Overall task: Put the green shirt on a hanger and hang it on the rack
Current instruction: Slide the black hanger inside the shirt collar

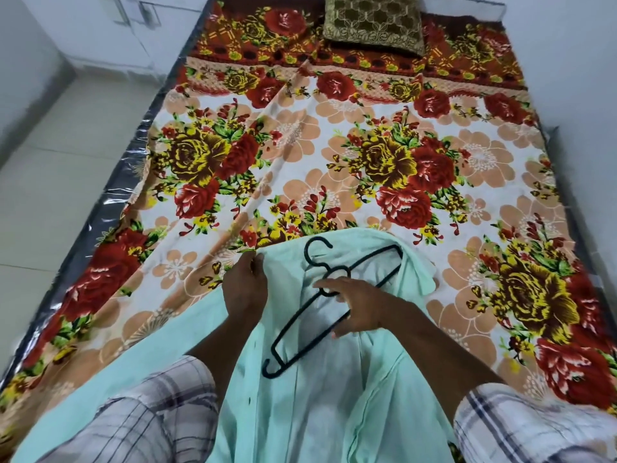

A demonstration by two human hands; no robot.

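Pinches the green shirt (300, 396) at its far left edge with the left hand (245, 289). Holds a dark hanger (335, 270) by its middle in the right hand (364, 309), tilted across the shirt's open inside, hook pointing away. Looks down on a floral bedsheet (367, 145) under the shirt, with a patterned cushion (374, 23) at the far end.

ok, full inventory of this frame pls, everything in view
green shirt: 1, pale green, near end of bed
hanger: 1, black, on the shirt's open top
bedsheet: 1, floral red, yellow and peach, covering the bed
cushion: 1, brown-gold, far end of bed
mattress: 1, dark shiny edge, left of the sheet
floor: white tiles, left of bed
sleeves: 2, plaid, bottom corners
left hand: pinches the shirt's edge
right hand: holds the hanger
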